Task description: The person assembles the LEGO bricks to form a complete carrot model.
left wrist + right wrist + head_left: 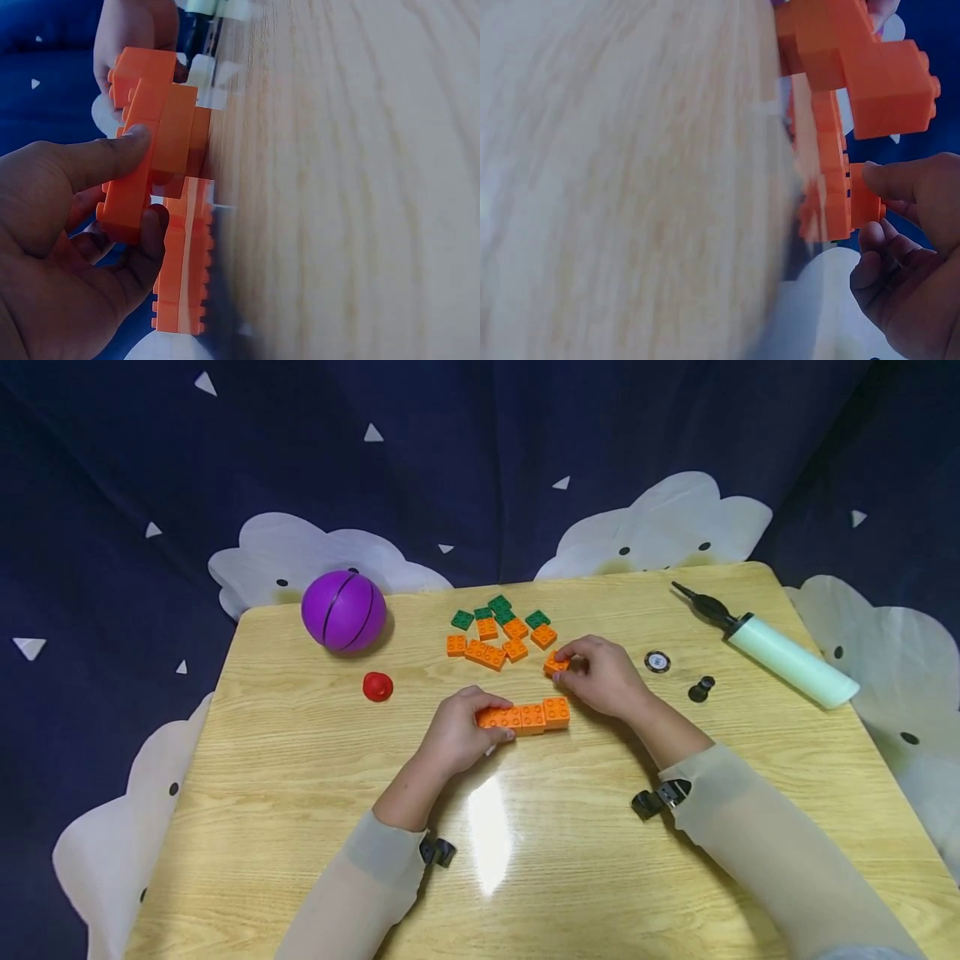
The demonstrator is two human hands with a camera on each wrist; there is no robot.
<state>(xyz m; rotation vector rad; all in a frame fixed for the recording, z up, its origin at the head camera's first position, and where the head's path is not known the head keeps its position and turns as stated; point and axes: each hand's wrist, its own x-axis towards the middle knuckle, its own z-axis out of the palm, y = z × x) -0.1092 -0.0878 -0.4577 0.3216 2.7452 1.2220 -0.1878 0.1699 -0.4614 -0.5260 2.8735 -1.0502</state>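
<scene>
One orange brick point(552, 665) is pinched by right fingers point(576, 647); left fingers point(490, 701) grip joined bricks point(532, 717).

left hand point(459, 727) — in a pinch; right hand point(602, 675) — likewise, farther forward

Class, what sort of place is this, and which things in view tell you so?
Probably an indoor play or activity corner: a wood-grain table holds toy bricks and a purple ball, before dark cloud-patterned cloth.
</scene>
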